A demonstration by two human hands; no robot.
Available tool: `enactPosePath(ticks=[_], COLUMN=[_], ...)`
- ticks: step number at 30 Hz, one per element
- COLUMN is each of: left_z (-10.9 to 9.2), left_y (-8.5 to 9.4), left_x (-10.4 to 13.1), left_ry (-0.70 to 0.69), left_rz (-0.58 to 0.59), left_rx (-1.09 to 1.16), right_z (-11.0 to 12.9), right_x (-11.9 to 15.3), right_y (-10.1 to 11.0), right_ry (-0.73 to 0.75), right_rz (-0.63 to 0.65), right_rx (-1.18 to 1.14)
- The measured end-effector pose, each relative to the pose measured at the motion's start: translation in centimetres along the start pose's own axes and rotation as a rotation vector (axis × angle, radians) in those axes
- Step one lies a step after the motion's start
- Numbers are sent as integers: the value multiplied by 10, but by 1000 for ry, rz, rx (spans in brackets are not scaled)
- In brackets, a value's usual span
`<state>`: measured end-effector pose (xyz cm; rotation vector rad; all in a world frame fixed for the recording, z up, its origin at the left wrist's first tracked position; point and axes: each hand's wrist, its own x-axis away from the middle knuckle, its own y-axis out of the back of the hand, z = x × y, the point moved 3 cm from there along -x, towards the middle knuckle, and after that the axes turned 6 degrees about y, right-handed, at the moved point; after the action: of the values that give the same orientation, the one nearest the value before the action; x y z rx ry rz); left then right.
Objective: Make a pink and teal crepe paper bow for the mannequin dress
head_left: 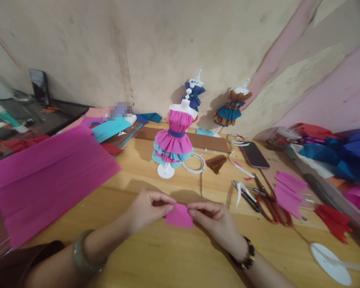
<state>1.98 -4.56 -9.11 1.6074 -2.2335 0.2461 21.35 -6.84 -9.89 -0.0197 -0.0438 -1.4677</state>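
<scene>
Between both hands, a small piece of pink crepe paper (179,218) is held up over the wooden table. My left hand (148,210) pinches its upper left corner between thumb and fingers. The upper right corner sits in the pinch of my right hand (213,220). Just beyond the hands, a small white mannequin (183,106) stands upright on a round base. It wears a pink ruffled dress (175,140) with a dark blue waistband and light blue layers at the hem.
A large pink crepe sheet (57,176) covers the left side. Scissors (271,200), thread snips (247,196) and a phone (255,155) lie to the right. Two dressed mannequins, one blue (195,94) and one brown and blue (232,106), stand near the wall. A white roll of tape (203,164) lies behind my hands.
</scene>
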Motion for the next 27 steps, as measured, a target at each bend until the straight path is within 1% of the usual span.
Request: enactPosePath(ticks=[5, 13, 20, 23, 27], left_z=[3, -2, 1, 0, -3], left_y=[-2, -3, -4, -4, -5], left_x=[0, 2, 3, 3, 4], left_ry=[38, -18, -150, -195, -251], left_rz=[-13, -45, -54, -78, -78], left_rx=[-29, -114, -186, -223, -256], right_z=[-5, -9, -11, -9, -10], right_x=[0, 3, 4, 4, 5], right_y=[-1, -1, -2, -3, -2], right_ry=[-6, 25, 61, 67, 71], right_rz=[-42, -94, -89, -98, -100], right_rx=[-15, 48, 100, 146, 163])
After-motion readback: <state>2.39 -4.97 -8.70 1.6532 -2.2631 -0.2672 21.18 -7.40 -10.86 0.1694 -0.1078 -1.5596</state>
